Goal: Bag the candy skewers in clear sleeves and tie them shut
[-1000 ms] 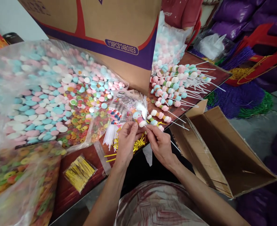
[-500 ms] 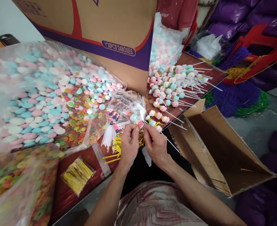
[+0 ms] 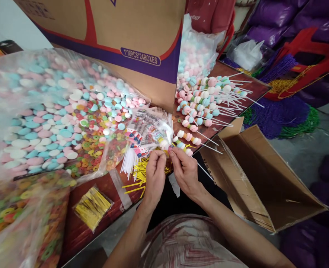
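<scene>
My left hand and my right hand meet at the table's front edge, fingers pinched together on a candy skewer in a clear printed wrapper. The wrapped candy end points away from me, above both hands. The stick runs down past my right hand. Loose gold twist ties lie under my left hand, beside a bundle of white sticks.
A big open bag of pastel candy discs and coloured rings fills the left. Finished skewers are piled at the right of the table. A packet of gold ties lies near the front. An open cardboard box stands at the right; a large carton stands behind.
Both hands have drawn slightly down and closer together on the wrapped skewer, and the camera view shifted a little.
</scene>
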A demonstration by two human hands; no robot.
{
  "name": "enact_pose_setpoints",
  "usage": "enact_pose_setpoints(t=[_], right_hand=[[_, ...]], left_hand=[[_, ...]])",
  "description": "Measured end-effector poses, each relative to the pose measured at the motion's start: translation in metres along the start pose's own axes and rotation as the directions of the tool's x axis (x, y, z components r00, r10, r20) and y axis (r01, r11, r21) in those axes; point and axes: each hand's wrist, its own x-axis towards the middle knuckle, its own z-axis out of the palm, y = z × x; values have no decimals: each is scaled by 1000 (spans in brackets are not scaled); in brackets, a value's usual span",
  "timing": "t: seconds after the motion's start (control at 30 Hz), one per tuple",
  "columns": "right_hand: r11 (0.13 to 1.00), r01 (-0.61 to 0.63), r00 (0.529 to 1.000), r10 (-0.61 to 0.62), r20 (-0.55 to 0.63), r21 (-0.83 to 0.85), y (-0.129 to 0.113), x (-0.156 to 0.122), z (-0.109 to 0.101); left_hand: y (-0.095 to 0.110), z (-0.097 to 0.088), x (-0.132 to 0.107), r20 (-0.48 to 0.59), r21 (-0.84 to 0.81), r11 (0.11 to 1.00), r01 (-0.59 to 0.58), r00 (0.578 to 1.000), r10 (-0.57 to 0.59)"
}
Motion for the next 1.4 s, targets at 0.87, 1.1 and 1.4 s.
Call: enact_pose_setpoints(t=[0.87,1.1,1.4], right_hand=[[718,-550,819,364,443,427,-24,2,-4],[32,-751,595,465,655,659,-50,-13,26],[965,-261,808,219,546,-2,-28,-15,0]], left_hand=[[-1,-18,-4,-155,24,999,25,988,-21],[14,-39,-25,-69,-150,987,59,995,-70],[27,-50,-19,-97,-457,886,77,986,-135]])
